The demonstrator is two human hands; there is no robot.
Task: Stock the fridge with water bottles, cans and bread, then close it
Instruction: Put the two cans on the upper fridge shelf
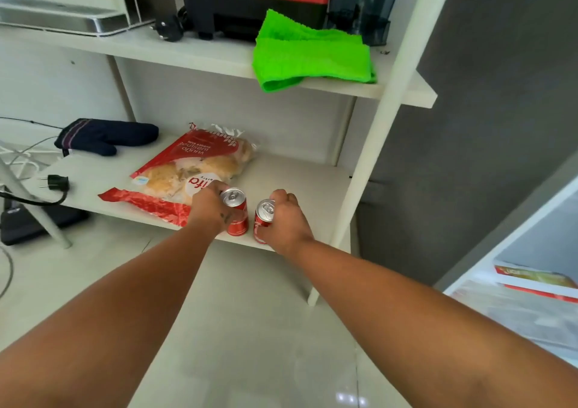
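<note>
Can-stocking is under way: left hand [208,209] curls its fingers round left can [236,216], right hand [287,220] round right can [263,216], on the lower shelf [300,185]; next, likely, lift both into the open fridge [488,270].

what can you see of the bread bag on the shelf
The bread bag is clear plastic with red and white print, holding several golden buns. It lies flat on the lower shelf, slanted, its crimped red end toward the front edge. The left hand, gripping a can, overlaps its near corner; contact is unclear.
</note>
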